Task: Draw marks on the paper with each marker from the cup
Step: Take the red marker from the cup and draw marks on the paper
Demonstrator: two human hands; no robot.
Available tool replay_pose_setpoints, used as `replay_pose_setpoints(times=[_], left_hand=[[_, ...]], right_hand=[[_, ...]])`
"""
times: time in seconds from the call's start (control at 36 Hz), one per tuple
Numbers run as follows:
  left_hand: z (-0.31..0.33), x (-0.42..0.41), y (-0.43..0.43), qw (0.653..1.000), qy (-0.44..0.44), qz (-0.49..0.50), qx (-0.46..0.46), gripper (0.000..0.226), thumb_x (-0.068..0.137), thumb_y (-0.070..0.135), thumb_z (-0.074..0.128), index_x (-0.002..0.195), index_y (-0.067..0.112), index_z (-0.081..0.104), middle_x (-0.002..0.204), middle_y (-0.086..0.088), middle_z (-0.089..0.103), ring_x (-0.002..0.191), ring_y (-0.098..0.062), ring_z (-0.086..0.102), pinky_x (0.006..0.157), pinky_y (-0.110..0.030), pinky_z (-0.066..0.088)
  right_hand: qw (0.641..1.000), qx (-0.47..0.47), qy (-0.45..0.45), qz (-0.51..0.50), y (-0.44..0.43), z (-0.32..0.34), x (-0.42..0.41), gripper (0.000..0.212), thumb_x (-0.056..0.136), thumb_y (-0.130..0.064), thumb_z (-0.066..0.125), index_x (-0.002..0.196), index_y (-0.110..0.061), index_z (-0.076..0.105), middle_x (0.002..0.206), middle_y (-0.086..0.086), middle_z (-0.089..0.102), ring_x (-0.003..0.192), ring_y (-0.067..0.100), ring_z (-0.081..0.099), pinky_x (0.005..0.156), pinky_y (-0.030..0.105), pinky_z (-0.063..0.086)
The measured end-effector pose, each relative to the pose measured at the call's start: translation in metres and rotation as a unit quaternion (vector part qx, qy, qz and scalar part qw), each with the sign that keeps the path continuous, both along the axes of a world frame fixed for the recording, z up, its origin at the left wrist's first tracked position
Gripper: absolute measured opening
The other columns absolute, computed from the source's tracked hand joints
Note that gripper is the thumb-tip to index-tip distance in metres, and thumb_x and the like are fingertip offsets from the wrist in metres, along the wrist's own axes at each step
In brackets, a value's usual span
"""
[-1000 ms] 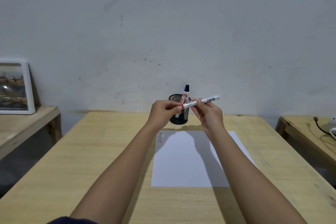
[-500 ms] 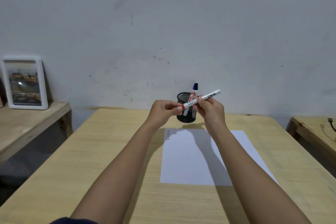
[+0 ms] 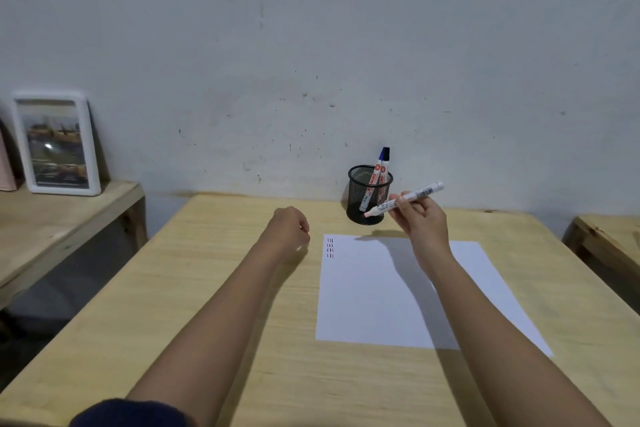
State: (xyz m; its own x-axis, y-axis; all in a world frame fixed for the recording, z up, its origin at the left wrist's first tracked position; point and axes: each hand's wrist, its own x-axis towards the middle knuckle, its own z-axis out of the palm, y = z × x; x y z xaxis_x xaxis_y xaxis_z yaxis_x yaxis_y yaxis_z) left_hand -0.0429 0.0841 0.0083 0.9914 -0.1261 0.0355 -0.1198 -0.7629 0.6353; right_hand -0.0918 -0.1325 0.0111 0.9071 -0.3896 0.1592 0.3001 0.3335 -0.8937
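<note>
My right hand [image 3: 420, 218] pinches the uncapped marker [image 3: 403, 199] above the paper [image 3: 381, 295]; my left hand [image 3: 289, 229], fingers curled shut, sits beside it. Unpinned, the paper could slide and smear.

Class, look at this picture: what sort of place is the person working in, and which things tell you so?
Probably a plain home or study workspace: a bare wooden table against a scuffed wall, a mesh pen cup beside a sheet of paper, and a framed picture on a side bench.

We see a pale wooden table [image 3: 214, 288] carrying a white paper [image 3: 367, 302] and, behind it, a black mesh cup [image 3: 360, 204].
</note>
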Motion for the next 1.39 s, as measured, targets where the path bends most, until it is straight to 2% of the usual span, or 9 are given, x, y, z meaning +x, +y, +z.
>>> replay_pose_setpoints(times=[0.39,0.47,0.61,0.72,0.83,0.94,1.08,1.17,1.39], left_hand=[[-0.01,0.015,-0.007,0.997,-0.001,-0.048,0.067,0.023,0.069,0.003,0.062,0.059,0.02,0.051,0.101,-0.014,0.064,0.085,-0.03,0.065,0.069,-0.032,0.051],[-0.012,0.014,-0.005,0.998,0.017,-0.046,0.05,0.01,0.073,0.008,0.063,0.08,0.015,0.06,0.107,-0.014,0.063,0.091,-0.028,0.065,0.077,-0.034,0.052],[-0.01,0.006,-0.008,0.997,0.036,-0.052,0.038,0.054,0.077,0.014,0.068,0.126,0.002,0.049,0.121,-0.017,0.056,0.107,-0.027,0.061,0.082,-0.03,0.046],[-0.004,0.0,-0.007,0.997,0.023,-0.055,0.041,0.026,0.078,0.014,0.069,0.092,0.014,0.046,0.111,-0.012,0.048,0.107,-0.027,0.058,0.088,-0.036,0.05],[-0.002,-0.012,-0.002,0.999,-0.023,-0.025,0.038,0.045,0.084,0.017,0.063,0.121,-0.002,0.048,0.123,-0.015,0.048,0.109,-0.03,0.054,0.089,-0.039,0.049],[-0.012,-0.047,0.003,0.993,-0.113,-0.013,0.035,0.034,0.087,0.018,0.056,0.115,-0.001,0.054,0.118,-0.013,0.054,0.11,-0.029,0.052,0.086,-0.037,0.044],[-0.035,-0.076,0.005,0.987,-0.085,-0.134,0.004,0.016,0.087,0.025,0.056,0.1,0.016,0.058,0.104,0.003,0.061,0.11,-0.024,0.055,0.08,-0.03,0.042],[-0.045,-0.081,0.007,0.985,-0.064,-0.158,0.017,0.029,0.091,0.031,0.051,0.118,0.021,0.057,0.14,0.001,0.051,0.137,-0.015,0.038,0.101,-0.029,0.037],[-0.055,-0.089,-0.007,0.989,-0.075,-0.12,0.035,0.035,0.096,0.031,0.041,0.122,0.011,0.054,0.151,-0.003,0.037,0.141,-0.018,0.031,0.109,-0.033,0.031]], right_hand=[[0.995,-0.085,0.045,-0.001,0.009,-0.021,0.006,0.011,0.087,-0.01,0.064,0.092,-0.001,0.06,0.087,0.016,0.066,0.082,0.019,0.065,0.075,0.017,0.056],[0.995,-0.089,0.046,0.001,0.01,-0.021,0.005,0.021,0.087,-0.01,0.063,0.1,0.006,0.059,0.087,0.015,0.065,0.081,0.017,0.066,0.075,0.016,0.056],[0.993,-0.106,0.046,-0.004,0.013,-0.017,0.002,0.026,0.088,-0.01,0.062,0.103,0.01,0.058,0.094,0.018,0.066,0.083,0.018,0.066,0.075,0.016,0.056],[0.993,-0.114,0.043,-0.005,0.015,-0.01,-0.003,0.027,0.088,-0.01,0.062,0.104,0.011,0.057,0.089,0.016,0.065,0.084,0.02,0.066,0.075,0.016,0.056],[0.992,-0.116,0.039,-0.005,0.015,-0.004,-0.01,0.025,0.089,-0.011,0.061,0.105,0.008,0.056,0.082,0.008,0.065,0.085,0.019,0.067,0.077,0.017,0.056],[0.988,-0.145,0.047,-0.015,0.019,-0.004,-0.015,0.016,0.092,-0.012,0.056,0.101,0.0,0.051,0.09,0.014,0.069,0.093,0.022,0.067,0.086,0.024,0.054],[0.98,-0.183,0.07,-0.029,0.035,-0.009,-0.021,0.018,0.092,-0.014,0.055,0.103,-0.005,0.045,0.103,0.016,0.068,0.093,0.021,0.067,0.087,0.026,0.054],[0.973,-0.207,0.092,-0.035,0.043,-0.016,-0.024,0.013,0.088,-0.015,0.06,0.092,-0.014,0.047,0.103,0.012,0.068,0.098,0.022,0.065,0.093,0.037,0.051],[0.963,-0.247,0.091,-0.051,0.052,-0.023,-0.028,0.019,0.08,-0.01,0.07,0.094,-0.013,0.058,0.094,0.003,0.069,0.087,0.014,0.065,0.073,0.018,0.048]])
